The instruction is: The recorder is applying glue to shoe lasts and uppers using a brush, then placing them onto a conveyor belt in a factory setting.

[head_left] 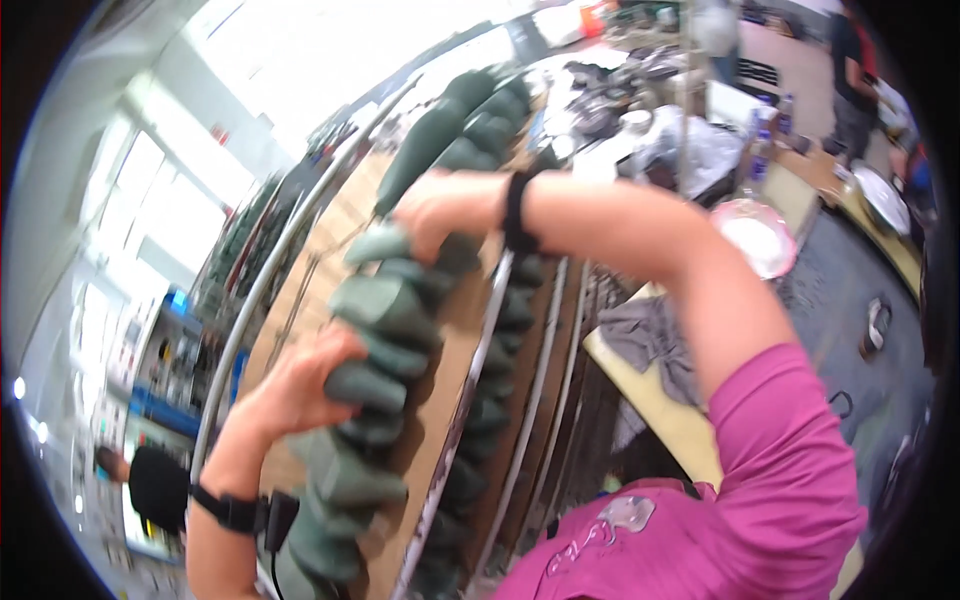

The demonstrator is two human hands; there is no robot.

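Grey-green, smooth, rounded pieces stand in a crowded row along a tan board (318,232) on a rack; their exact kind is unclear. My left hand (305,385) has its fingers curled round the end of one grey-green piece (368,387) midway along the row. Farther up, my right hand (430,212) reaches across with bent arm, its fingers bent down around a paler green piece (378,244). Its fingertips are partly hidden and smeared. Beyond it lies a longer dark green piece (425,145). A black strap circles each wrist.
A metal rail (285,265) runs along the rack's left side, with lower shelves of similar pieces to the right. Right of the rack are a grey cloth (648,342) on a table and a pink-rimmed basin (755,240). People stand at far right and far left.
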